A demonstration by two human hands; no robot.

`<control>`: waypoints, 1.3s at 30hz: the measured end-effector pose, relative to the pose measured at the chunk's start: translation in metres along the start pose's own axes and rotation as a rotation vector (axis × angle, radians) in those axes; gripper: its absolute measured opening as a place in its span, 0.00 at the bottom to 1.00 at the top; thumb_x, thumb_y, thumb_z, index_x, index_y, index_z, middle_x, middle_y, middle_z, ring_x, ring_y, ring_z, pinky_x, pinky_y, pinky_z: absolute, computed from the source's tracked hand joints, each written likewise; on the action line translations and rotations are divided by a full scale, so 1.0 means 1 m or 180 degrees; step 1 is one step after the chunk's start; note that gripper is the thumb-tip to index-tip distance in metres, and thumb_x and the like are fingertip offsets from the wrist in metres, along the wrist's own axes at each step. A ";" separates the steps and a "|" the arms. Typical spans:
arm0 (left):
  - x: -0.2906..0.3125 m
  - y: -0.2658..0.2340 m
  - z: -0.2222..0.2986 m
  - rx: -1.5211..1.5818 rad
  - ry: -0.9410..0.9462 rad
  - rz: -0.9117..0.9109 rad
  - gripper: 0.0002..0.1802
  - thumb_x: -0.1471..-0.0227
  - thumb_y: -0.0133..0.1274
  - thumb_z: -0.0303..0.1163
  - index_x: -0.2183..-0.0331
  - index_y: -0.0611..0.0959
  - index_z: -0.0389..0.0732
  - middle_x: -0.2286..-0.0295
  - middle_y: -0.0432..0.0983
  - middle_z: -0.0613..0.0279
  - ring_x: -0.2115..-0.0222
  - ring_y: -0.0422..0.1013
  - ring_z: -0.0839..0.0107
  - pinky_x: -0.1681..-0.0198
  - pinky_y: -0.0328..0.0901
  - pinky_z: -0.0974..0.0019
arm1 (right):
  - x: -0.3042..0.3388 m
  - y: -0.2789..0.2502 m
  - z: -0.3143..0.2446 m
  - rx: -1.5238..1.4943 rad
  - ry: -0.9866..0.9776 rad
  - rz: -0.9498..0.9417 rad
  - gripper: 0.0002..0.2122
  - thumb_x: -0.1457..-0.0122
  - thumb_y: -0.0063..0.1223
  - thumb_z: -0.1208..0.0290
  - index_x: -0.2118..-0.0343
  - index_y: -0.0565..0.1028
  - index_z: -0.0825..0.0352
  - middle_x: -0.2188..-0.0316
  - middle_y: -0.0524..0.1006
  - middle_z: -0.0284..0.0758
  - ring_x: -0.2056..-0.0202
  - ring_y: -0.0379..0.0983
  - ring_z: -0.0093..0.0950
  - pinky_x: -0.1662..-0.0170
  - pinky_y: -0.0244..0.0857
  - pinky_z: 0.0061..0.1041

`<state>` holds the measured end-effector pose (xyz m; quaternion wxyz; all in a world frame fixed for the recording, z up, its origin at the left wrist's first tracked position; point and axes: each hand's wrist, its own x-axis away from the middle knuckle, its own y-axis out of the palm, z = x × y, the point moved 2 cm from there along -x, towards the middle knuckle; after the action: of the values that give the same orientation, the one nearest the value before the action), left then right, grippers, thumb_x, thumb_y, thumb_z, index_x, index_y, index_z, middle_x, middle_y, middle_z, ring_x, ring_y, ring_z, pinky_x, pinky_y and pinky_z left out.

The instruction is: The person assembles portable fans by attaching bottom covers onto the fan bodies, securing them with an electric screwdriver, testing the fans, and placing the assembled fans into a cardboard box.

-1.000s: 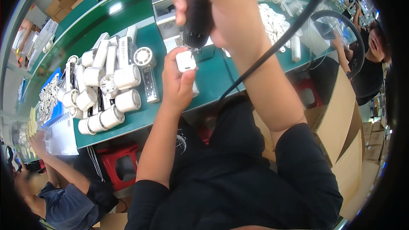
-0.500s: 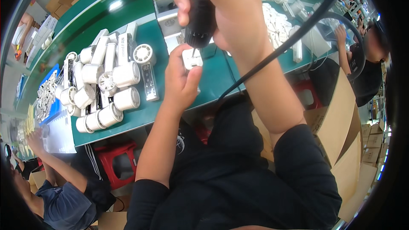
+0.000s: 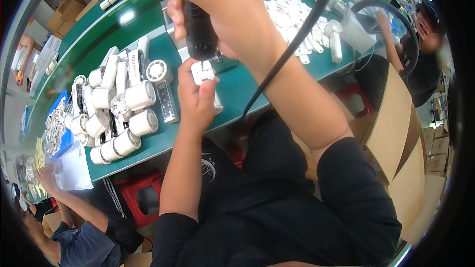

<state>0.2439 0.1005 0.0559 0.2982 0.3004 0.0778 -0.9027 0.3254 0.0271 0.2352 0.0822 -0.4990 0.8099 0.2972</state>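
My right hand [image 3: 237, 17] is wrapped around a black electric screwdriver [image 3: 201, 37], held upright with its tip pointing down. Its bit meets a small white plastic part [image 3: 202, 74], which my left hand [image 3: 194, 100] grips between thumb and fingers. A white rounded end shows below that hand, mostly hidden by it. To the left stands a pile of white handheld fans [image 3: 118, 104], some with their vented round heads facing up. One fan with an exposed circuit board in its handle [image 3: 167, 101] lies closest to my left hand.
Many flat white plastic pieces [image 3: 297, 24] are heaped on the right of the green table [image 3: 232, 91]. A black cable [image 3: 292, 44] crosses over my right forearm. Co-workers sit at either side. Opened cardboard [image 3: 386, 128] stands by my right elbow; a red stool [image 3: 141, 195] is below the table.
My view has shifted slightly. Both hands, with the screwdriver and the white part, have moved a little left toward the fans. The bit stays at the part.
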 end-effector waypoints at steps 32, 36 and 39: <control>0.000 0.000 0.000 -0.0160 -0.0075 0.0066 0.33 0.44 0.37 0.55 0.53 0.63 0.31 0.71 0.66 0.60 0.72 0.63 0.73 0.65 0.59 0.72 | 0.000 -0.012 0.014 -0.0144 -0.0189 -0.0659 0.26 0.56 0.53 0.76 0.52 0.58 0.70 0.74 0.69 0.38 0.85 0.67 0.23 0.80 0.64 0.23; -0.003 -0.003 -0.005 -0.0070 0.0022 -0.0002 0.35 0.45 0.40 0.58 0.52 0.64 0.35 0.71 0.67 0.62 0.74 0.63 0.75 0.68 0.59 0.73 | 0.000 -0.012 0.014 -0.0278 -0.0256 -0.0752 0.19 0.56 0.49 0.77 0.60 0.58 0.72 0.87 0.68 0.36 0.89 0.67 0.26 0.84 0.61 0.24; -0.003 -0.005 -0.008 -0.0086 -0.0016 -0.0033 0.36 0.46 0.40 0.59 0.52 0.64 0.35 0.71 0.67 0.62 0.74 0.64 0.75 0.68 0.59 0.73 | -0.003 -0.013 0.018 -0.0353 -0.0296 -0.0742 0.18 0.56 0.48 0.77 0.61 0.58 0.71 0.88 0.67 0.36 0.89 0.67 0.26 0.85 0.61 0.24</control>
<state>0.2464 0.1088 0.0509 0.2977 0.2936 0.0908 -0.9038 0.3347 0.0349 0.2170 0.1259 -0.5793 0.7240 0.3528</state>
